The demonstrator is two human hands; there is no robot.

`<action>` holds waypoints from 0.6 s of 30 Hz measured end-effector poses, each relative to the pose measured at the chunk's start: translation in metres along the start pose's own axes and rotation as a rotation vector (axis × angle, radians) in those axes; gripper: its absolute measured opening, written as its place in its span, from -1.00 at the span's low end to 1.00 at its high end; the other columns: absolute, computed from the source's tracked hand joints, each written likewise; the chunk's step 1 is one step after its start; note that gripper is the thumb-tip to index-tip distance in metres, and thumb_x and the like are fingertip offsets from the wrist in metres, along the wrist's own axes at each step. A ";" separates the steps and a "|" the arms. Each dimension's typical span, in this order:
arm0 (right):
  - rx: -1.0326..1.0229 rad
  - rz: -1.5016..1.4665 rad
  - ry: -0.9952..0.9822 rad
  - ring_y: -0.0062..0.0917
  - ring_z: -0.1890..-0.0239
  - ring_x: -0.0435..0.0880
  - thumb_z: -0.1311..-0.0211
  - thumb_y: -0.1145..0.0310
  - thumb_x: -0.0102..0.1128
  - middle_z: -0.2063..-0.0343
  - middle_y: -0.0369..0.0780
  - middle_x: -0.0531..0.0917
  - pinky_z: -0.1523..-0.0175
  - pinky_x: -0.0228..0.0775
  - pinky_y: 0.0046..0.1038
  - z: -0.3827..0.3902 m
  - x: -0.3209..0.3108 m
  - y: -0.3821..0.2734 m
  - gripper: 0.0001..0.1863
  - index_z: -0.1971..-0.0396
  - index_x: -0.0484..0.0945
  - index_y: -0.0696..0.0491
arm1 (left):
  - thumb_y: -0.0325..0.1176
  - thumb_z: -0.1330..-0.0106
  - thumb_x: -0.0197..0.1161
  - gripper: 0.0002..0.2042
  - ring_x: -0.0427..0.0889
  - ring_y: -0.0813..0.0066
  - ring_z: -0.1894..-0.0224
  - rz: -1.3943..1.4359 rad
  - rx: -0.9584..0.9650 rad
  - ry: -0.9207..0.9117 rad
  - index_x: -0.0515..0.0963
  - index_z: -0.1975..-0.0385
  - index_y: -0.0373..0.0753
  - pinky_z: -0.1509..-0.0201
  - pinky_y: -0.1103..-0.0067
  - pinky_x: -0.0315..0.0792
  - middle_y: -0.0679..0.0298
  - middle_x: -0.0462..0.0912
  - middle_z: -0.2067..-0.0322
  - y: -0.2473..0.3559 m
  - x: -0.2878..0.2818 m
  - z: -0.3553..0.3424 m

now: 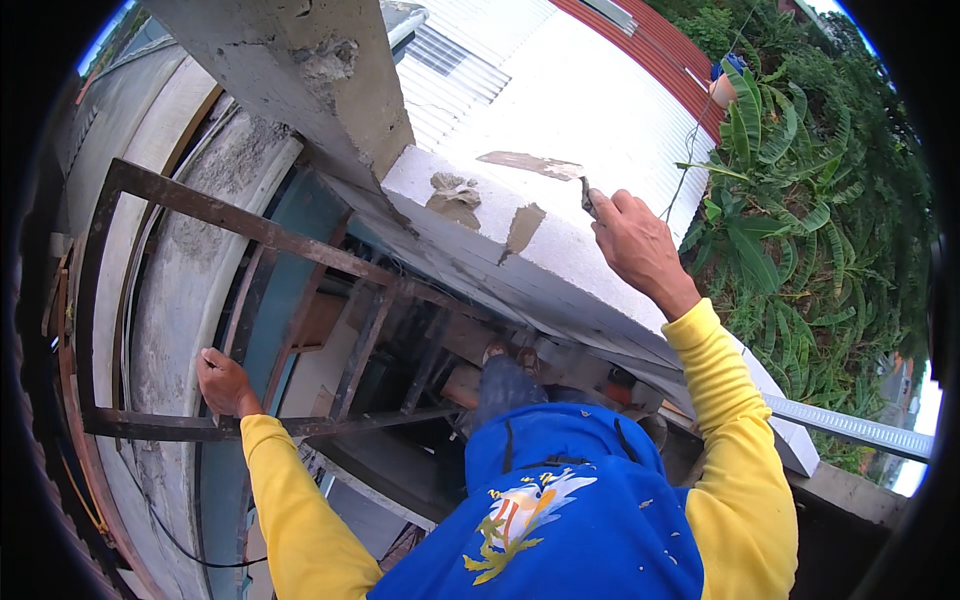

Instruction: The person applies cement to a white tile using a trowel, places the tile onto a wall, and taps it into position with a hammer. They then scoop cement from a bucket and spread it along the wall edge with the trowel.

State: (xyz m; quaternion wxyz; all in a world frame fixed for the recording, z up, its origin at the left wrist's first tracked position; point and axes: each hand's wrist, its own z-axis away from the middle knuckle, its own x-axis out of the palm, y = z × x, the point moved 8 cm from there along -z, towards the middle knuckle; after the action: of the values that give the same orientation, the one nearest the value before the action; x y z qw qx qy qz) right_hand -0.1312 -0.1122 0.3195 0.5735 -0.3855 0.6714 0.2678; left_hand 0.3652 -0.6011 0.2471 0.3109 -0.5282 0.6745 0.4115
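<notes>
My right hand [640, 240] is closed round a small hand tool [587, 197], seen nearly edge-on; it looks like a trowel or putty knife. The tool's end meets a smeared strip of grey-brown mortar [530, 163] along the far edge of a pale block wall [590, 255]. A lumpy dab of mortar [455, 198] and a flatter smear of mortar [522, 228] lie on the wall top, left of the tool. At the left, my left hand [225, 382] has its fingers curled at a rung of a dark ladder [190, 200], apparently gripping it.
A rough concrete column [300, 70] rises at the wall's left end. Beyond the wall lies a white corrugated roof [590, 85], with banana plants [770, 200] to the right. A deep drop opens below the ladder. A perforated metal strip [850, 425] juts out at the right.
</notes>
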 end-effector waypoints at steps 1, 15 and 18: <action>-0.052 0.087 -0.065 -0.27 0.25 0.67 -0.45 0.36 0.22 0.30 -0.14 0.56 0.17 0.56 -0.23 -0.023 -0.001 -0.011 -0.60 -0.23 0.55 0.04 | 0.08 -0.62 -0.07 -0.50 0.78 -0.11 0.10 -0.008 0.001 -0.001 0.76 0.03 -0.13 0.06 0.08 0.62 0.04 0.83 0.10 0.002 -0.006 -0.001; -0.413 0.485 -0.354 -0.47 0.19 0.74 -0.43 0.42 0.24 0.25 -0.21 0.70 0.14 0.56 -0.36 -0.099 0.000 -0.103 -0.86 0.22 0.71 0.16 | 0.04 -0.61 -0.01 -0.54 0.75 -0.13 0.18 0.045 0.067 0.042 0.73 0.18 -0.18 0.14 0.06 0.60 0.04 0.82 0.17 0.009 -0.009 0.000; -0.392 0.494 -0.404 -0.46 0.20 0.75 -0.43 0.42 0.26 0.26 -0.19 0.71 0.14 0.55 -0.35 -0.086 -0.012 -0.091 -0.84 0.25 0.74 0.17 | 0.03 -0.61 0.00 -0.55 0.75 -0.12 0.18 0.054 0.076 0.035 0.73 0.19 -0.18 0.15 0.06 0.59 0.04 0.82 0.18 0.005 -0.006 -0.003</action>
State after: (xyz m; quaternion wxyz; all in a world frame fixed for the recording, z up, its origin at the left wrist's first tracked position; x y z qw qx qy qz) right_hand -0.1035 -0.2294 0.3557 0.5277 -0.2535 0.5537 0.5922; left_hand 0.3614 -0.6001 0.2546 0.3076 -0.5047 0.7091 0.3846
